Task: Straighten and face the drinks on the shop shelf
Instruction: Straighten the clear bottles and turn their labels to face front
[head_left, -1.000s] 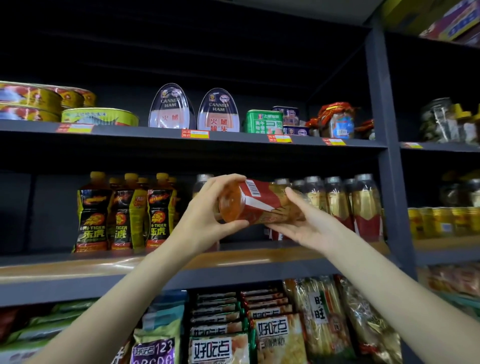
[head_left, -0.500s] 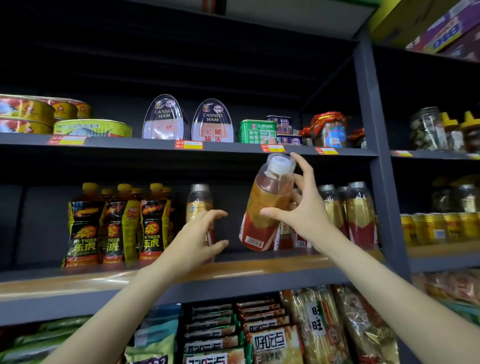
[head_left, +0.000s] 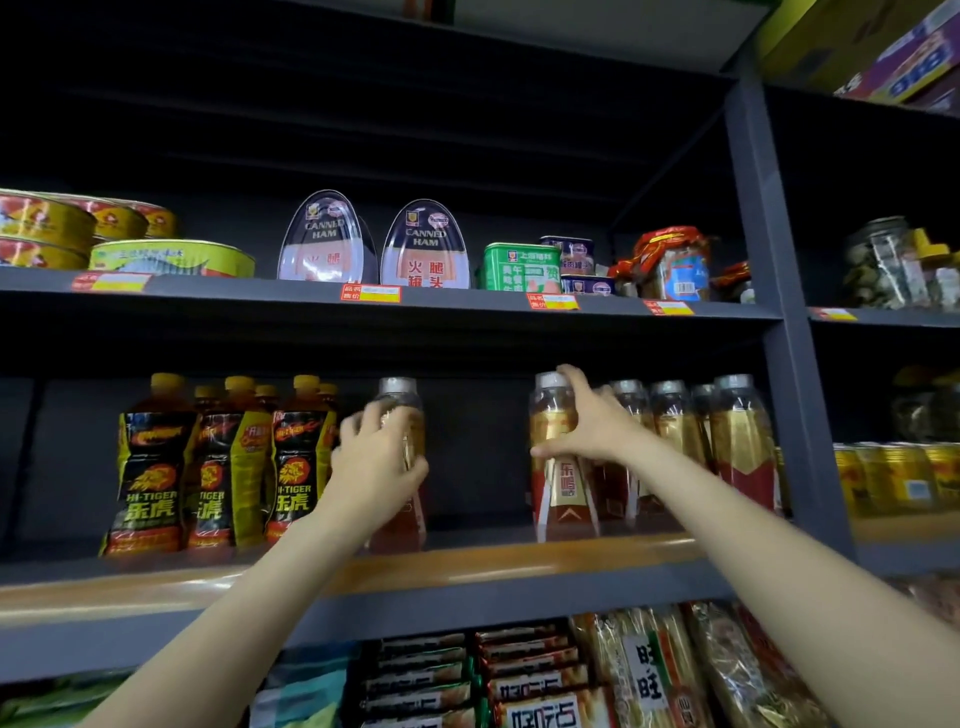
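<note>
Dark shop shelf: left hand grips lone bottle, right hand clasps front bottle, likely squaring labels forward.

The dark grey shelf is matt painted metal with a glossy orange-brown front strip. The clear bottles with grey caps are smooth, glossy plastic wrapped in shiny red-and-gold film. The black-and-yellow labelled bottles carry glossy plastic sleeves. The oval canned-ham tins are polished metal. The packets below are crinkled, reflective film.
</note>
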